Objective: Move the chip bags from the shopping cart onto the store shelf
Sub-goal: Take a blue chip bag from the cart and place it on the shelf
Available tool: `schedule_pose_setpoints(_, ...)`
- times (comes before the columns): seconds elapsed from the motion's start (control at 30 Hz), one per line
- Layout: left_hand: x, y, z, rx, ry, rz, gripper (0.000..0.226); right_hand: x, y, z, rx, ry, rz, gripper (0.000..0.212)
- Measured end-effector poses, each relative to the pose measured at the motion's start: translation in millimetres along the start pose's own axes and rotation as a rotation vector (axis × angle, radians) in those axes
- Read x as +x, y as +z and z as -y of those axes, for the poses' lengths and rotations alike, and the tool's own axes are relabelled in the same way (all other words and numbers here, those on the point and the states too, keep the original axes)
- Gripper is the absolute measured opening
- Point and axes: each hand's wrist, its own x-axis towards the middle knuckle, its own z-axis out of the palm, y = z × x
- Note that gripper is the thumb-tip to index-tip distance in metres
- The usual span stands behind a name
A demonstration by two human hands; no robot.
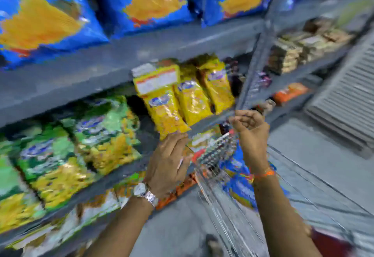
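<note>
The view is motion-blurred. My left hand [169, 161], with a wristwatch, is flat with fingers together just under the bottom of a yellow chip bag [165, 113] on the middle grey shelf [208, 121]; it holds nothing. My right hand [251, 129], wearing an orange thread bracelet, hovers over the wire shopping cart [218, 151] with its fingers curled and nothing visible in them. Blue chip bags [240, 184] lie inside the cart. Two more yellow bags [204, 93] stand beside the first one.
Large blue bags [145, 2] fill the top shelf, and green bags [101, 133] sit left on the middle shelf. Orange packs [178, 190] lie on a lower shelf. A grey upright post [253, 70] divides the shelving. Grey floor [303, 135] lies to the right.
</note>
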Motion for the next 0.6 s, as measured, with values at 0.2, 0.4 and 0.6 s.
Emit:
schedule_pose_setpoints(0.2, -41.7, 154.7, -19.7, -0.125, -0.009, 0.438, 0.057, -39.2, -131.8, -185.7, -0.192, 0.362, -0.273, 0.021)
schedule_pose_setpoints(0.4, -94.0, 230.0, -23.8, -0.148, 0.008, 0.552, 0.042, -90.7, -200.7, -285.1, -0.248, 0.629, -0.370, 0.037)
schedule_pose_setpoints(0.6, -101.3, 240.3, -22.6, -0.143, 0.011, 0.454, 0.044, -95.2, -224.9, -354.9, -0.316, 0.726, -0.297, 0.113)
